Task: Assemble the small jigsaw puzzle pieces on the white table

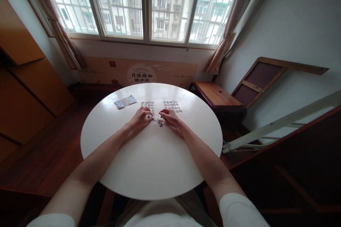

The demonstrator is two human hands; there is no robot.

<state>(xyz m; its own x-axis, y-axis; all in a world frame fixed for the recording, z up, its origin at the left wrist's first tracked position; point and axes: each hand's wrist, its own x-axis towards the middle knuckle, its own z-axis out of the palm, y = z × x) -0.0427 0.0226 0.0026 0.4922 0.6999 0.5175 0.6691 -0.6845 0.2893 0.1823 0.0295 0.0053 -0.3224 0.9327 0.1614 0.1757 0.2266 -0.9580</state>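
Multicoloured puzzle pieces, between and beyond both hands, white table.

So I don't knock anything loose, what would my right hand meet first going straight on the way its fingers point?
Your right hand points leftward, so probably the column of puzzle pieces beside your left hand comes first. The hand's height above the table is unclear, so it might pass over them.

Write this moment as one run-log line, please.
left hand: at jigsaw pieces | right hand: hold unclear | printed sheet: on round white table
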